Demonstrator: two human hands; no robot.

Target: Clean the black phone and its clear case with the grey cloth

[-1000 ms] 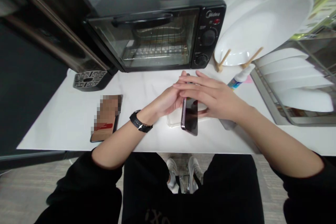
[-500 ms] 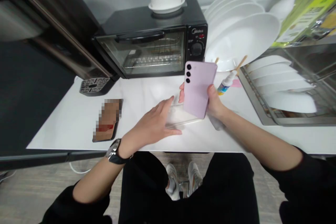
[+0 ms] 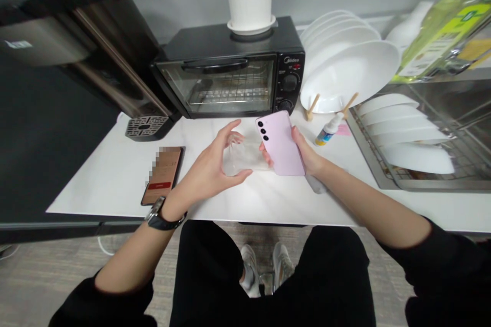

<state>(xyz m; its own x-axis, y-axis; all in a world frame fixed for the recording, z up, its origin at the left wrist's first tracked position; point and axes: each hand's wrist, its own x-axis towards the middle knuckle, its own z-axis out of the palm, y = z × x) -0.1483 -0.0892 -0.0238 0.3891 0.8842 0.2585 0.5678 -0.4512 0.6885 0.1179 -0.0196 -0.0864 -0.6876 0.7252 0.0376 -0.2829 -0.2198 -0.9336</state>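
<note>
My right hand (image 3: 307,156) grips a lilac phone (image 3: 284,148) by its sides, its back with three camera lenses facing up. At the phone's left, my left hand (image 3: 210,166) curves round the left end of a clear phone case (image 3: 241,156), thumb at the near edge and fingers at the far edge. The case's right end lies partly behind the phone. A grey cloth-like thing (image 3: 316,184) shows under my right wrist. Beyond that hand stands a small spray bottle (image 3: 326,132), with a pink slip (image 3: 342,130) beside it.
A second phone (image 3: 164,173) lies screen-up at the left of the white counter (image 3: 103,184). Behind are a toaster oven (image 3: 230,82), a black dispenser (image 3: 146,127) and racked white plates (image 3: 345,71). A metal dish rack (image 3: 378,163) with bowls stands at right.
My left hand has closed round the clear case and drawn it a little left. My right hand has lowered the lilac phone and tilted its top leftward.
</note>
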